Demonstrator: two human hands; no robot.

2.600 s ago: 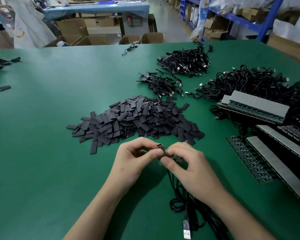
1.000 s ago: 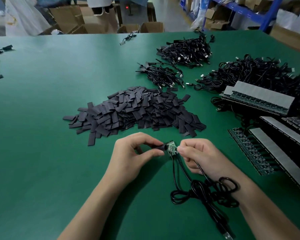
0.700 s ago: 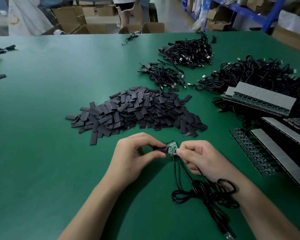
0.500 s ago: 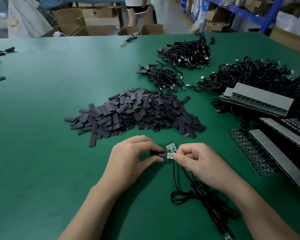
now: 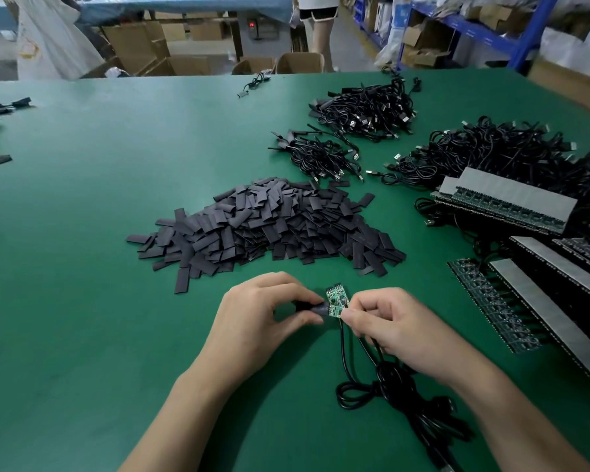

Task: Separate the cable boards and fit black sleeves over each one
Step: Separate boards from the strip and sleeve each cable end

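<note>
Hands have barely shifted in the last half second; versus 2.6 s ago they have parted and the cable board (image 5: 336, 299) now shows between them, just above the counter (image 5: 82, 267), near the middle of its near edge.

Left hand (image 5: 263, 321): forearm angles in from the near edge, wrist low, fingers curled. Grip is a thumb-forefinger pinch on one black sleeve (image 5: 315, 307). Sleeve end touches the board's lower left end; can't tell whether any board is inside it.

Right hand (image 5: 399, 330): forearm comes in from the near right corner. Grip pinches the board's lower right corner with thumb and forefinger, other fingers curled over the cable (image 5: 342, 352). Cable drops from the board, passes under the palm and loops on the counter below the wrist.

Board is tilted, component side up.

Sleeve pile (image 5: 269, 226) sits mid-counter, just beyond the hands. Board panels (image 5: 504, 202) are stacked along the right edge. Cable heaps (image 5: 365, 107) lie toward the far right corner.
</note>
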